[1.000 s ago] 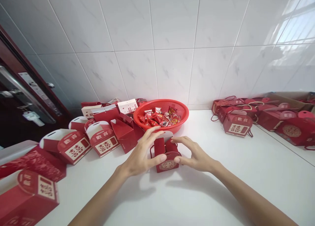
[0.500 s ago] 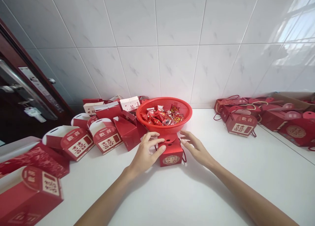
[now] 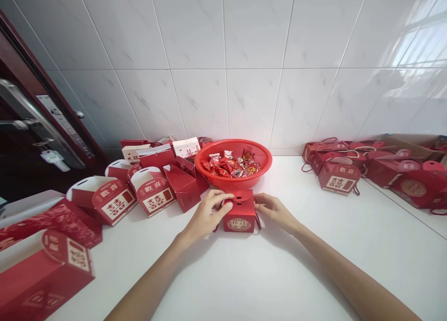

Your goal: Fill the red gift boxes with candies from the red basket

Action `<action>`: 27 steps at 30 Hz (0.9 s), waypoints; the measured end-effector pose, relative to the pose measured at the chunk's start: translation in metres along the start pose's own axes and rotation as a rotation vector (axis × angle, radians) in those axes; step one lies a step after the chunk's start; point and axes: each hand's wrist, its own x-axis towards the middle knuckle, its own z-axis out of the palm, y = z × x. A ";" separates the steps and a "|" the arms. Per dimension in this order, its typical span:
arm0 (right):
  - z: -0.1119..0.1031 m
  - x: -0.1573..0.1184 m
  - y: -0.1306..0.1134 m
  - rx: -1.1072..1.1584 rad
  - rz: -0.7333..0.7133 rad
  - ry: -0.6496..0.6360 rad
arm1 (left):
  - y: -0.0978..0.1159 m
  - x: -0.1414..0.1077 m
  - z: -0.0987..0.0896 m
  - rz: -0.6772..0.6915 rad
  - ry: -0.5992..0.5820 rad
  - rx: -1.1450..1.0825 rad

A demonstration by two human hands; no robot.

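Observation:
A small red candy box [image 3: 239, 221] with a gold round emblem on its front stands upright on the white table, its top flaps folded over and showing small holes. At the left side of the box my left hand [image 3: 203, 217] is closed on it, thumb and fingers on the top flap. My right hand [image 3: 279, 214] has its fingertips drawn together against the upper right side. A dark red cord [image 3: 258, 221] hangs just below those fingertips; whether they hold it is hidden. Behind the box sits a red plastic basket [image 3: 232, 182] with wrapped candies [image 3: 228, 166] inside.
Several open red boxes [image 3: 114, 202] with pale linings crowd the left side. On the right, several closed red boxes [image 3: 339, 177] with cords stand near a cardboard box [image 3: 412, 140]. A tiled wall [image 3: 195, 102] is behind, and a dark door [image 3: 21, 158] is at far left.
My right hand has come in to touch the box's right side, its fingers closing together. The left hand stays on the flap. The view has shifted slightly.

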 end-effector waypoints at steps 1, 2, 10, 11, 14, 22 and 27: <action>0.001 0.000 0.002 -0.003 0.005 0.014 | 0.000 0.000 0.001 0.007 0.014 -0.005; 0.001 0.001 0.003 -0.007 0.011 0.032 | 0.000 0.001 0.002 0.011 0.024 -0.011; -0.007 0.000 -0.011 0.105 0.107 0.067 | -0.001 0.004 0.000 -0.040 -0.018 -0.077; -0.012 0.000 -0.017 0.166 0.107 0.067 | 0.000 0.004 -0.002 -0.069 -0.051 -0.106; -0.025 0.000 -0.037 0.334 0.092 0.089 | 0.006 0.006 -0.007 -0.133 -0.136 -0.192; -0.039 -0.002 -0.093 0.312 -0.018 0.065 | 0.054 0.019 -0.032 -0.163 -0.151 -0.591; -0.033 -0.004 -0.113 0.110 -0.036 0.080 | 0.096 0.031 -0.023 -0.090 -0.326 -0.719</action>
